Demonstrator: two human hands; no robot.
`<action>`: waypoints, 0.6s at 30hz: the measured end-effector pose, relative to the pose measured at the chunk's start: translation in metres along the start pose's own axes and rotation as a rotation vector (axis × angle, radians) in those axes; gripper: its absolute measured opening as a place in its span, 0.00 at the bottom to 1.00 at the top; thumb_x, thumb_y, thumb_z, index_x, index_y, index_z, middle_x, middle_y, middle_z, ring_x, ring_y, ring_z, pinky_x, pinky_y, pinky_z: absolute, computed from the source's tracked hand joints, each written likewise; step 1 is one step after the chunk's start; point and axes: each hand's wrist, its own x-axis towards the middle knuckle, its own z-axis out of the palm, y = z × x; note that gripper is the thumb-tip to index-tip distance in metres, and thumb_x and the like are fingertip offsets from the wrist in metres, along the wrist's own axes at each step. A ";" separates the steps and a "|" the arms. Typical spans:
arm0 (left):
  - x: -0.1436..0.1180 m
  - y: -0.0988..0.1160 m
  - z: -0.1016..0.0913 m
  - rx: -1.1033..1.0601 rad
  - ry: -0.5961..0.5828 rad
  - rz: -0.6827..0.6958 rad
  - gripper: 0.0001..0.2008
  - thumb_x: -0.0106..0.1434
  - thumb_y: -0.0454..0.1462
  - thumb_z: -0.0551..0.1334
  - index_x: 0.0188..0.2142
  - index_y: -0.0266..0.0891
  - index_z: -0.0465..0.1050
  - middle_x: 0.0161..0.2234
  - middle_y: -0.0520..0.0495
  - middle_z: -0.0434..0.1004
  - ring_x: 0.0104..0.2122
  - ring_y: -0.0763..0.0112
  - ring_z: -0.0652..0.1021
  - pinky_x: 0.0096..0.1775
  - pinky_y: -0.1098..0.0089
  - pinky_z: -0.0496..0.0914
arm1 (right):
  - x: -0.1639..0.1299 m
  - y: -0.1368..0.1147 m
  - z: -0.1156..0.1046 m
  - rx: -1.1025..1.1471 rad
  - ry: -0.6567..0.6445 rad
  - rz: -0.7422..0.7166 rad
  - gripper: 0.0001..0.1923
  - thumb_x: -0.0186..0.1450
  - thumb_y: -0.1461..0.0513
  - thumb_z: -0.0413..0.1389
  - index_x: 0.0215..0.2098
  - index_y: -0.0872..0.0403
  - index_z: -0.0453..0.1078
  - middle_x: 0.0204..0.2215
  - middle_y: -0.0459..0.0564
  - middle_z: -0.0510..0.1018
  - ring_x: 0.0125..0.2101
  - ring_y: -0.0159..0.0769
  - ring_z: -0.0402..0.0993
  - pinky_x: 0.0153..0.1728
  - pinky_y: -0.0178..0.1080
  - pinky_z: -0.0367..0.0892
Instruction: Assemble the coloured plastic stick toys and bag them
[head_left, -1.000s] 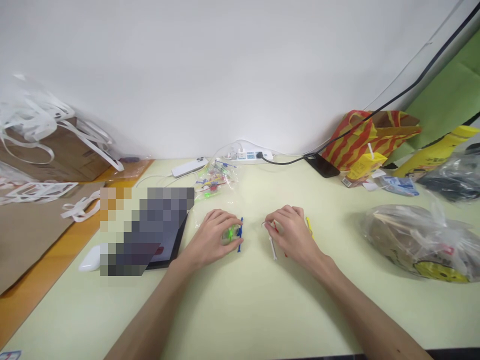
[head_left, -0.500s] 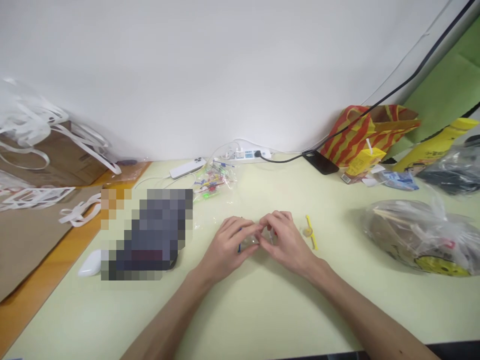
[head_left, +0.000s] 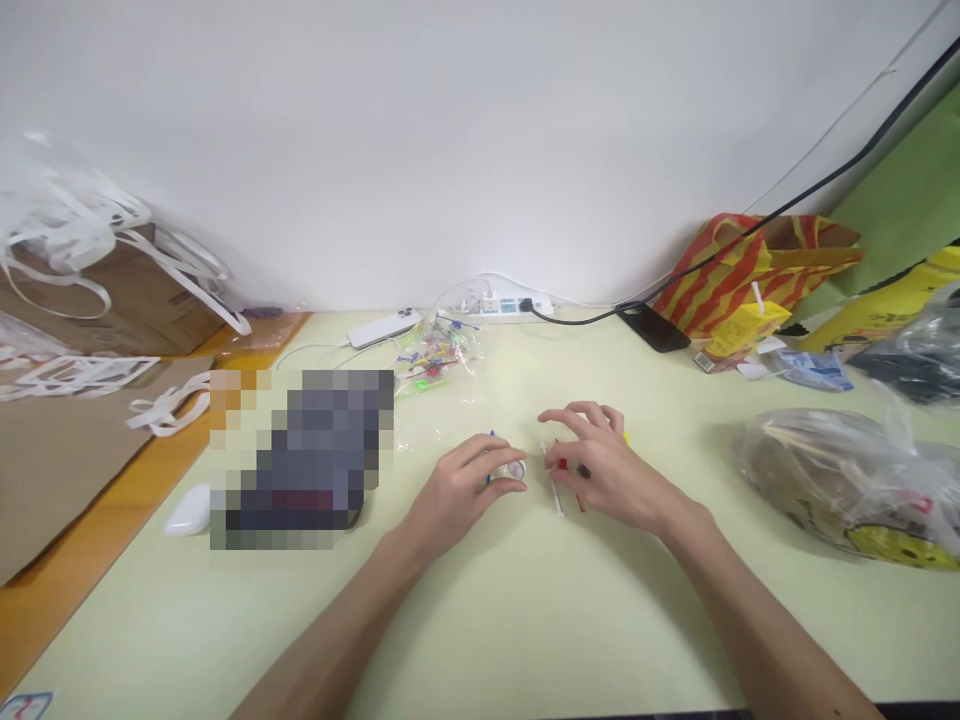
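Observation:
My left hand rests on the pale yellow table and pinches a small clear round piece between thumb and fingers; a blue stick peeks out from under it. My right hand lies a little to the right, its thumb and forefinger closed on a small red piece, the other fingers spread. A thin white stick lies on the table between the two hands. A yellow piece shows just behind my right hand.
A clear bag of small coloured parts lies behind the hands, with a power strip and a white remote by the wall. A tablet and a white mouse lie left. Plastic bags sit right.
My hands had come together at the table's middle and have now drawn apart. The left keeps the clear round piece; the right has moved right onto the red piece.

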 end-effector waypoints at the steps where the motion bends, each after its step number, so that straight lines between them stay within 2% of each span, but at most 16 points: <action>1: 0.000 0.000 0.000 -0.007 -0.003 -0.009 0.10 0.68 0.37 0.65 0.49 0.44 0.74 0.43 0.46 0.77 0.39 0.68 0.79 0.41 0.66 0.76 | 0.000 0.000 0.001 -0.012 -0.024 -0.014 0.09 0.68 0.65 0.56 0.31 0.49 0.76 0.60 0.51 0.70 0.58 0.56 0.60 0.53 0.63 0.56; 6: -0.002 -0.002 -0.001 -0.005 -0.014 -0.029 0.10 0.69 0.36 0.63 0.50 0.45 0.75 0.44 0.45 0.77 0.41 0.67 0.79 0.41 0.67 0.76 | 0.000 -0.001 0.008 -0.057 -0.027 -0.042 0.13 0.67 0.69 0.53 0.29 0.50 0.76 0.59 0.52 0.72 0.57 0.55 0.61 0.53 0.63 0.56; 11: -0.001 -0.002 -0.002 -0.009 -0.016 -0.039 0.12 0.70 0.35 0.61 0.52 0.45 0.74 0.46 0.43 0.76 0.44 0.66 0.79 0.46 0.64 0.76 | 0.001 0.001 0.011 -0.066 -0.024 -0.060 0.14 0.67 0.70 0.53 0.28 0.51 0.76 0.58 0.52 0.72 0.57 0.54 0.62 0.52 0.62 0.57; 18: 0.001 0.003 -0.003 -0.057 0.000 -0.052 0.14 0.70 0.31 0.59 0.53 0.46 0.74 0.48 0.43 0.74 0.47 0.66 0.78 0.48 0.64 0.75 | 0.003 -0.007 0.015 0.017 -0.016 -0.092 0.12 0.68 0.70 0.54 0.32 0.51 0.76 0.57 0.51 0.73 0.57 0.51 0.62 0.52 0.57 0.58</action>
